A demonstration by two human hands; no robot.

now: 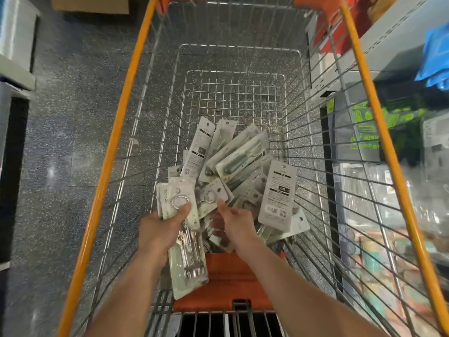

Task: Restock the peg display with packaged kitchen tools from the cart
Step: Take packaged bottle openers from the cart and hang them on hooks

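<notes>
**First:** While the cart point(239, 46) sits in the aisle, what hems it in?

**Second:** Shelving point(398, 45) stands close along its right side, goods showing through the wire wall. On the left the speckled floor point(68, 142) lies open out to a pale fixture point(17, 45) at the frame's edge. A cardboard box point(92, 3) sits on the floor beyond the far left corner.

**First:** And inside the basket?

**Second:** Orange rails point(114, 142) run down both long sides, wire mesh below them. The far half of the basket floor is bare grid. The heap of packaged tools point(240, 161) is piled in the near half, leaning toward the right wall, where one big card point(279, 188) shows its printed back. An orange seat flap point(228, 276) lies under the forearms at the near end.

**First:** Where are the hands against that heap?

**Second:** Both are down inside at its near edge, a little apart. The left hand point(160, 229) grips a stack of packs point(188, 268), thumb pressed on top beside a metal ring point(178, 201), fingers wrapped beneath. The stack's lower end hangs past the wrist over the flap.

**First:** The right?

**Second:** The right hand point(237, 223) reaches just beside it, thumb tip touching the near edge of a ring-handled pack point(213, 193) on the heap, fingers curled below among other cards. Whether it has hold of the pack I cannot tell.
</notes>
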